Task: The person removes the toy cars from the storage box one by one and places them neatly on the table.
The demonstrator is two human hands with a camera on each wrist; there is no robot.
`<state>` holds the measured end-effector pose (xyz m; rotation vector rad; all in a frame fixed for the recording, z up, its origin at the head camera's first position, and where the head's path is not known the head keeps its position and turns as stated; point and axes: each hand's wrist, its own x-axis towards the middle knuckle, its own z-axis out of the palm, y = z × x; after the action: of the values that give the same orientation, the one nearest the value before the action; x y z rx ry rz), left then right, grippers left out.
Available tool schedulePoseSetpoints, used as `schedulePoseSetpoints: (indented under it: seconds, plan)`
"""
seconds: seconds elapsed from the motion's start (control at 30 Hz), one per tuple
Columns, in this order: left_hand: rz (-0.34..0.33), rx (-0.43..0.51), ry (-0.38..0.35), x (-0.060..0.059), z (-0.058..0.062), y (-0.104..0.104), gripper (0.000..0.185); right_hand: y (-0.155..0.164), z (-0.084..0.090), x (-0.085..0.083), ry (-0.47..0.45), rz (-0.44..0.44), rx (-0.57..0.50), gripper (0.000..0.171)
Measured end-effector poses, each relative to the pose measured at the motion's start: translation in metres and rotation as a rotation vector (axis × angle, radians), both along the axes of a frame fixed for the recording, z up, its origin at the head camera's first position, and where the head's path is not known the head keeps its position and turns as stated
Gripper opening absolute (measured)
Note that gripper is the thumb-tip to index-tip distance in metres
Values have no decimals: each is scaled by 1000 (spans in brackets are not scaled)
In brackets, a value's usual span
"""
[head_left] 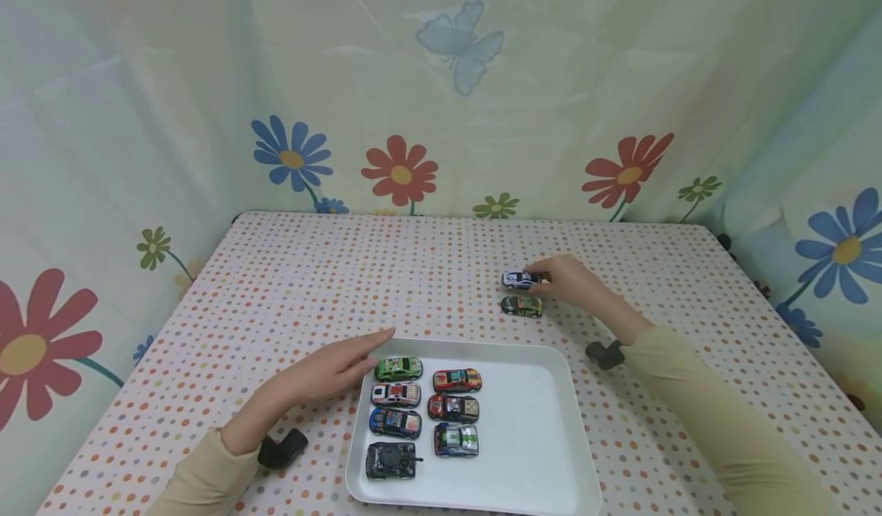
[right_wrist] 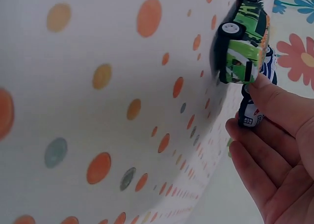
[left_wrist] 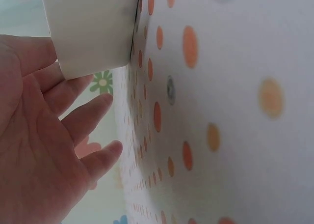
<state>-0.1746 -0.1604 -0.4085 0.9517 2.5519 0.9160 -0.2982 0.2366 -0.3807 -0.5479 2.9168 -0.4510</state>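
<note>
At the back right of the table, my right hand pinches a white and dark blue toy car by its right end, between thumb and fingers. Just in front of it sits a green patterned toy car; in the right wrist view this green car partly hides the white one. My left hand rests at the back left corner of the white tray, its fingers relaxed. The left wrist view shows the fingers spread beside the tray's outer wall.
Inside the tray, two columns of toy cars stand on the left side, among them a bright green car, a red car and a black vehicle with a barrel. A dotted cloth covers the table; flowered curtains hang behind it.
</note>
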Motion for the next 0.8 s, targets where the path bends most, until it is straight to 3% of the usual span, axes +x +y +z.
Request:
schedulePoseSetpoints:
  seconds: [0.27, 0.8]
  plan:
    - [-8, 0, 2, 1, 1, 1, 48, -1, -4, -2, 6, 24, 76, 37]
    - [-18, 3, 8, -1, 1, 0, 48, -5, -4, 2, 41, 28, 115, 35]
